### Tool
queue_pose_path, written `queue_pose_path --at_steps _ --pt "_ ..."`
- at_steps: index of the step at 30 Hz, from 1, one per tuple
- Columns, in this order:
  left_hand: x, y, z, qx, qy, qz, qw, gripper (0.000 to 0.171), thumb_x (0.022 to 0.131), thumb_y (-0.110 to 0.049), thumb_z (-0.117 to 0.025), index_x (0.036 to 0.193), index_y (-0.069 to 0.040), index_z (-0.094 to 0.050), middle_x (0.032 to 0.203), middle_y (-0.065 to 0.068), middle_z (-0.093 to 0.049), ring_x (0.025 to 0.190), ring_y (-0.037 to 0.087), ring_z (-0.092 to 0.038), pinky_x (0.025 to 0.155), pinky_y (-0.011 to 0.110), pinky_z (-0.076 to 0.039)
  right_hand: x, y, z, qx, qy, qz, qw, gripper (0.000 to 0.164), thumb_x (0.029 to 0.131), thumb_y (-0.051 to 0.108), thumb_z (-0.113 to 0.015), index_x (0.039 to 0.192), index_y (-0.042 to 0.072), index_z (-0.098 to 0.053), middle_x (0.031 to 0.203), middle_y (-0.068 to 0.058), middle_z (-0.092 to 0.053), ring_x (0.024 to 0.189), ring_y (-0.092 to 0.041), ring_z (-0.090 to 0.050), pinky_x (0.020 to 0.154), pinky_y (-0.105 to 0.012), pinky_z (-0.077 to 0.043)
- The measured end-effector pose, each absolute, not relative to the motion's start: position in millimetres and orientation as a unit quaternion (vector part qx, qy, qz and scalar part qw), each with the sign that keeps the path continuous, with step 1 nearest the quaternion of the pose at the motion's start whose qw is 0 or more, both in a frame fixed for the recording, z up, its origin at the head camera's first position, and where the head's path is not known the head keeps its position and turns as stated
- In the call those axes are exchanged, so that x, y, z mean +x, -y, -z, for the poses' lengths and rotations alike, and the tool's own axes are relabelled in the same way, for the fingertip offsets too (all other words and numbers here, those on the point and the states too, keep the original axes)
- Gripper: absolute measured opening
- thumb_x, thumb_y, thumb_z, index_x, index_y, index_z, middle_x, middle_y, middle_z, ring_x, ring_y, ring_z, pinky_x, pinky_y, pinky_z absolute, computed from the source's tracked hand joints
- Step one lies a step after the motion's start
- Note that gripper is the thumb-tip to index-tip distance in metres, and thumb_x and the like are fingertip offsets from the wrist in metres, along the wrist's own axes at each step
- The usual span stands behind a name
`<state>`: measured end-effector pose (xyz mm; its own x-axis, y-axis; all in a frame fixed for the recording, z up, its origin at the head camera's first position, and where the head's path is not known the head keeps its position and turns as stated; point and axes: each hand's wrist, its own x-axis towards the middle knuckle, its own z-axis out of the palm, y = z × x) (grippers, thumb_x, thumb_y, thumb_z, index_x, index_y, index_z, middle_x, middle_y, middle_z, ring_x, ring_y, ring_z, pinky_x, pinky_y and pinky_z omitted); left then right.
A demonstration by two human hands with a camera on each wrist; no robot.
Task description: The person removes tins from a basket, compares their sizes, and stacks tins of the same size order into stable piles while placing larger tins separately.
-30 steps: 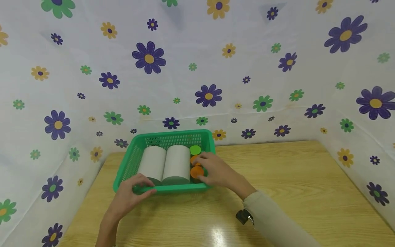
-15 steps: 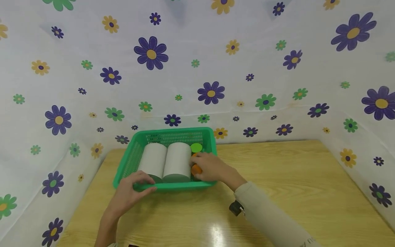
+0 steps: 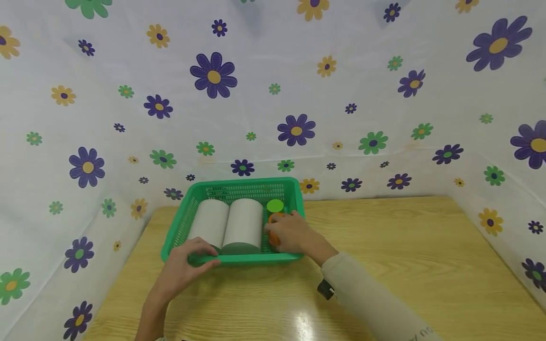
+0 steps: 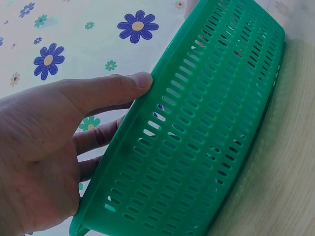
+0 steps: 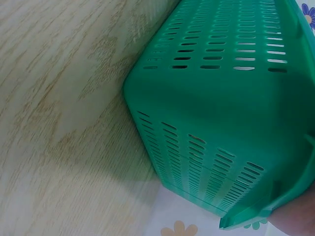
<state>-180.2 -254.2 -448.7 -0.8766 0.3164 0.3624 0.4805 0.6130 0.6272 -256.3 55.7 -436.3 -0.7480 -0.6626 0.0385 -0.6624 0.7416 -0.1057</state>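
A green plastic basket [image 3: 260, 258] with slotted walls sits toward the left of the table. My left hand [image 3: 183, 265] grips its front rim, thumb [image 4: 142, 80] on the outside and fingers inside. Two white cylinders [image 3: 244, 225] lie side by side in the basket. To their right is a bright green round top [image 3: 275, 205], with an orange round top in front of it. Reaching over the right side, my right hand [image 3: 292, 232] has its fingers curled round the front orange round-topped object [image 3: 274, 239], mostly hidden by the hand.
The wood-grain table [image 3: 384, 255] extends to the right of the basket and in front of it. A white flower-print cloth [image 3: 256, 109] hangs behind and on both sides, close to the basket's back.
My right hand has moved slightly left and deeper into the basket, its fingers closing round the front orange-topped object. The left hand has stayed on the rim. The head view has shifted slightly.
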Motion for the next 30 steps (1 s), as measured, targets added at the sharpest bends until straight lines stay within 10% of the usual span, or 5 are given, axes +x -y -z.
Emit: queue_pose_path --at_steps 30 --pt "-180.5 254.4 448.1 -0.211 0.894 0.385 0.09 0.014 0.086 -0.029 -0.085 0.096 -0.024 -0.077 0.097 -0.016 -0.069 0.094 0.008 -0.065 0.085 0.033 -0.054 -261.7 -62.1 442.3 -0.384 -0.909 0.16 -0.037 0.036 0.083 0.025 -0.082 0.117 0.022 -0.071 0.117 -0.001 -0.063 0.096 -0.017 -0.059 0.077 -0.036 -0.046"
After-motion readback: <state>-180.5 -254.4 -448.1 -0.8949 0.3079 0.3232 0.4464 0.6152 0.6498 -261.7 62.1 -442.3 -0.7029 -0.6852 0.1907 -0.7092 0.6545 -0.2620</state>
